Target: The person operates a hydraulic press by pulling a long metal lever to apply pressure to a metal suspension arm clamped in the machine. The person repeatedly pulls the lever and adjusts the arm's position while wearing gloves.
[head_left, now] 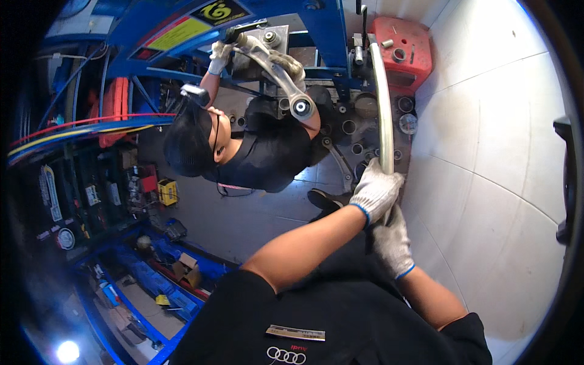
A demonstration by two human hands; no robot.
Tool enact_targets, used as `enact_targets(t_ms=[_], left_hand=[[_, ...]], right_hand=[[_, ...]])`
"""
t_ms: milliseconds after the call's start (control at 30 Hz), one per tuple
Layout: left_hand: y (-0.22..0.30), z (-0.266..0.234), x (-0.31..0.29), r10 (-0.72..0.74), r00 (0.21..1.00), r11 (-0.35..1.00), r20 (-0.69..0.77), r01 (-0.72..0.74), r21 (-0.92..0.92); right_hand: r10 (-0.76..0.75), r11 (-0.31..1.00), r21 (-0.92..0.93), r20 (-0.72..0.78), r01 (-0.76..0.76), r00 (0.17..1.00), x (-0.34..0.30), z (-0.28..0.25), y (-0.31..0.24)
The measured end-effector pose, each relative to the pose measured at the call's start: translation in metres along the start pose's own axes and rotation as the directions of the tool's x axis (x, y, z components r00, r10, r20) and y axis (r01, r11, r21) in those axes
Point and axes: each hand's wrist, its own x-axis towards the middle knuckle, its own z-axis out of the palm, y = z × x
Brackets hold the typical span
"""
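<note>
A long pale metal pipe (383,103) runs up from my hands to the blue press frame (331,36). My left hand (378,188), in a white knitted glove with a blue cuff, is wrapped round the pipe. Just below it, my right hand (392,243) in a matching, greyer glove closes round the pipe's lower end, whose tip is hidden. In front of the press crouches a co-worker (249,146) in black, whose gloved hands hold a metal suspension control arm (277,73) up at the press.
A red plastic stool (401,52) with small metal parts on it stands beside the press, against a white tiled wall (486,152). Metal rings and sleeves (348,126) and another control arm (338,161) lie on the floor. Blue shelving (146,292) with boxes is at lower left.
</note>
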Motion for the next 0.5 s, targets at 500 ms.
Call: enact_targets(t_ms=[500], left_hand=[[-0.177,0.089,0.177,0.068,0.971,0.943,-0.23,0.013,0.333]], right_hand=[[0.02,0.99,0.133,0.191,-0.046,0.981,0.198,0.017,0.289]])
